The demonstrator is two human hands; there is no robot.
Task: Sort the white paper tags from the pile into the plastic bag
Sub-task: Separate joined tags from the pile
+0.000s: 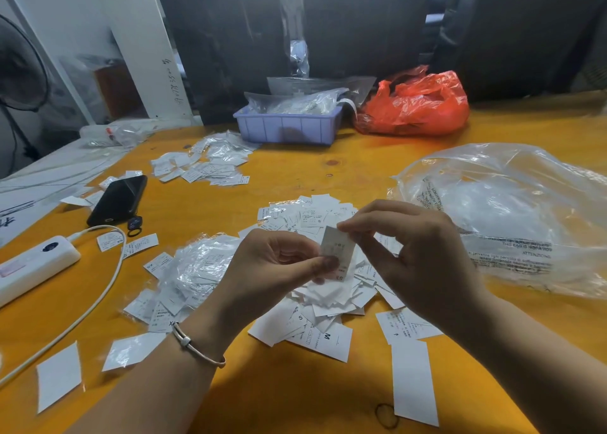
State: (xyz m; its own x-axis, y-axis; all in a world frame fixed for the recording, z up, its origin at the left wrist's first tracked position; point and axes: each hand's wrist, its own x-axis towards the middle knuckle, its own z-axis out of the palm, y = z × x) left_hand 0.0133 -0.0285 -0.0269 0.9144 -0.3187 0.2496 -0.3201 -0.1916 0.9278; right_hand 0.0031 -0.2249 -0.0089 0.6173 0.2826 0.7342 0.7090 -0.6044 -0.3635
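- The left hand [279, 262] pinches the lower part of one white paper tag [338, 253] between thumb and curled fingers, above the middle of the table.
- The right hand [404, 246] pinches the top edge of the same tag with thumb and forefinger; the other fingers are loosely bent. Holding it at both ends keeps the tag flat and upright, probably so the print can be read, or so the tag can be slid into a small sleeve. Which of the two, I cannot tell.
- Directly under the hands lies the pile of tags [325, 295], loose white slips with size letters, placed near so that each pick is short.
- To the left of the pile lies a heap of small clear sleeves [193, 269], some with tags inside; more of them lie further back [210, 160].
- The big plastic bag [512, 216] rests on the table at the right, just beside the right hand. Its opening is not clear to see.
- Many tags remain on the table, so I judge the sorting far from finished.
- Further out are a black phone [120, 200], a white power bank [33, 266] with its cable [98, 299], a purple tray [289, 126] and a red bag [417, 105].
- All stands on the yellow table [312, 394].
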